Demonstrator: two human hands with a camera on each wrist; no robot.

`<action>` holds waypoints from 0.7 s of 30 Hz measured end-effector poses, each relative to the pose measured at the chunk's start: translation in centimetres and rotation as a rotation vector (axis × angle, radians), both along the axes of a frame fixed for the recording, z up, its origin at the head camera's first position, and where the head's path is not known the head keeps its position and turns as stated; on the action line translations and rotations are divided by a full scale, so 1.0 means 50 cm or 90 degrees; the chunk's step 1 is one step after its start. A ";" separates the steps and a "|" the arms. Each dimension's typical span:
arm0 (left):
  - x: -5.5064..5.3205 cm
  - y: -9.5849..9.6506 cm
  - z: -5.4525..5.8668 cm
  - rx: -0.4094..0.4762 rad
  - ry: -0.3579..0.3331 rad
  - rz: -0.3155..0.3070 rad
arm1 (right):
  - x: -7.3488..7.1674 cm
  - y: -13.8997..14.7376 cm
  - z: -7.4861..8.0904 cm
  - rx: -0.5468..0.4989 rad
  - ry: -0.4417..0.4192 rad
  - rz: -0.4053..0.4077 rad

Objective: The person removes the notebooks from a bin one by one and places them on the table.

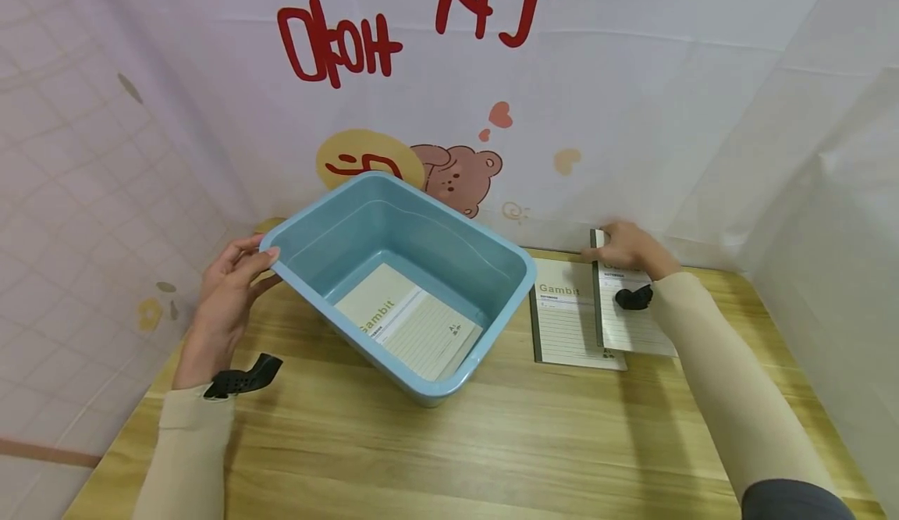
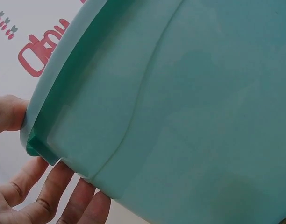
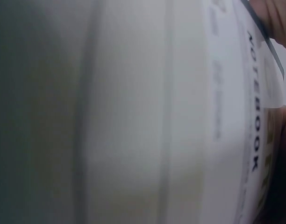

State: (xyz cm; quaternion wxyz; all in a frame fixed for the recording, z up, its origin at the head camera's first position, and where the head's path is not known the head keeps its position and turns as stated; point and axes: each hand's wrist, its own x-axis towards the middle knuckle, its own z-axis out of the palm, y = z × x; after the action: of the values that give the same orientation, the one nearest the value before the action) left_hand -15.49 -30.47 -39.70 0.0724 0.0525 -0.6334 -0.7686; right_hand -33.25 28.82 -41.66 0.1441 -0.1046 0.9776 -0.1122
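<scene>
A blue plastic basin (image 1: 393,309) stands askew at the middle of the table. My left hand (image 1: 232,286) grips its left corner, with the thumb over the rim (image 2: 45,88) and the other fingers beneath. Inside the basin lies a Gambit notebook (image 1: 414,321); whether others are under it I cannot tell. To the right, my right hand (image 1: 625,248) pinches the top edge of a second Gambit notebook (image 1: 625,321), which overlaps a third notebook (image 1: 565,317) lying on the table. Close up and blurred, the held notebook's cover (image 3: 227,112) fills much of the right wrist view.
The wooden table (image 1: 492,457) has a white printed curtain (image 1: 618,114) along its back, and white sheeting (image 1: 836,231) borders the right side. On the left hangs a grid-patterned sheet (image 1: 77,231). Each wrist wears a black strap mount.
</scene>
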 end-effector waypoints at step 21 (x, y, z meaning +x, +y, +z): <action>0.000 0.001 0.001 0.002 -0.002 0.004 | 0.032 0.130 -0.074 0.064 0.039 0.051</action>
State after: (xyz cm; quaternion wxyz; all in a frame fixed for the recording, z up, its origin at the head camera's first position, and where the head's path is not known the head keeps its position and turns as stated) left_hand -15.49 -30.42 -39.66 0.0737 0.0553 -0.6323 -0.7692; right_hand -31.67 35.29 -45.35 0.1232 -0.1400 0.9810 -0.0536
